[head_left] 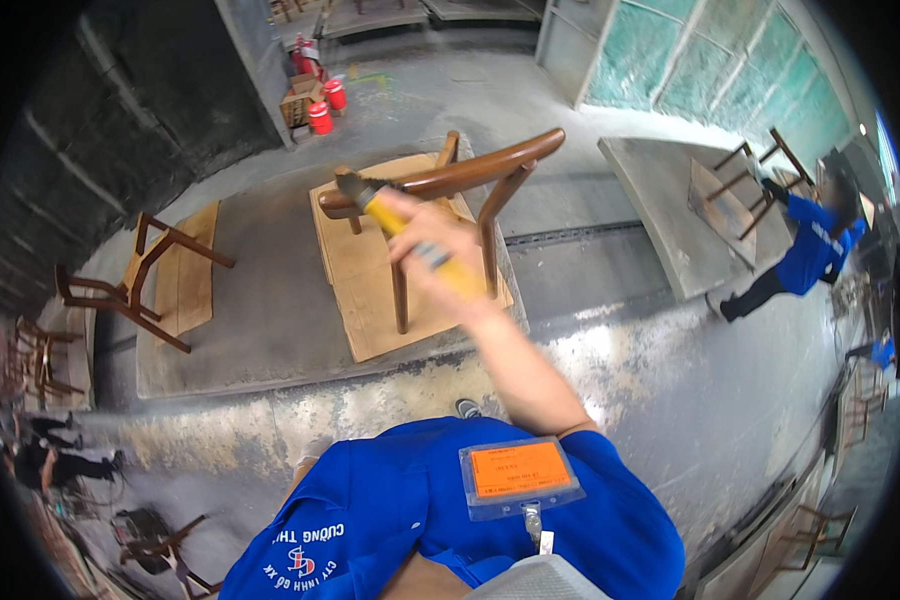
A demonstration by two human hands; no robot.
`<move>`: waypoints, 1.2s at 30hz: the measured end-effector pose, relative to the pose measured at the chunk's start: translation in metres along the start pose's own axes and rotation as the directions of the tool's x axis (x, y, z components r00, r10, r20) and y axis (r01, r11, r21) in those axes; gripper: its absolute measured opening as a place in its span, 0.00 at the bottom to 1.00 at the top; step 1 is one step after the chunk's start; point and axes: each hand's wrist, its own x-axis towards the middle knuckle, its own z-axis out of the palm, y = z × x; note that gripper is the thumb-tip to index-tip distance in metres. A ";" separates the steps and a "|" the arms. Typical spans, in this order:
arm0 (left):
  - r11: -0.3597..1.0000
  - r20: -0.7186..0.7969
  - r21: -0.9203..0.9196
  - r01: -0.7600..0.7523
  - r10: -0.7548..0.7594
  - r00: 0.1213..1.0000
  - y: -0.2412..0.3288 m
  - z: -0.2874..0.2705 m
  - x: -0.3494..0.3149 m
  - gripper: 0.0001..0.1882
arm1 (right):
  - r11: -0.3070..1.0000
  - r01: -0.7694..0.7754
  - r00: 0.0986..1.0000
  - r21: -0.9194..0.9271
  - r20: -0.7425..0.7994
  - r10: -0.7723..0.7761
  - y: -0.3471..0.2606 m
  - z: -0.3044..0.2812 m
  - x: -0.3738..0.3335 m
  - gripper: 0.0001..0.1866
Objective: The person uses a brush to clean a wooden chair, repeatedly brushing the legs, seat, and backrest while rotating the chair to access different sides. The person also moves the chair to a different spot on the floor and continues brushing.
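Observation:
My right hand is wrapped around a long yellow tool with a black neck, smeared by motion, so its exact kind does not show. Its dark tip reaches the left end of the curved top rail of a brown wooden chair; I cannot tell whether they touch. The chair frame stands on flat cardboard, partly covered by my hand and forearm. My left hand is out of sight.
The cardboard lies on a low grey platform, with another wooden chair frame at its left. Red canisters stand by a carton behind. A co-worker in blue bends over a chair at another platform on the right.

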 end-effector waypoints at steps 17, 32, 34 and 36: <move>0.964 0.111 0.233 -0.129 0.105 0.988 0.077 -0.009 0.014 0.19 | 0.536 0.389 0.679 0.750 -0.626 0.384 0.063 -0.172 -0.054 0.12; 0.955 0.013 0.297 -0.008 0.004 1.000 0.148 0.071 -0.024 0.19 | 0.265 0.085 0.641 0.961 -0.256 0.723 0.302 -0.214 -0.101 0.13; 0.969 0.044 0.231 -0.093 0.085 0.995 0.169 0.089 -0.036 0.18 | 0.122 0.313 0.717 0.942 -0.318 0.620 0.313 -0.231 -0.102 0.13; 0.978 0.039 0.184 -0.096 0.091 0.995 0.188 0.110 -0.049 0.17 | 0.103 -0.034 0.579 0.994 -0.065 0.813 0.326 -0.239 -0.101 0.13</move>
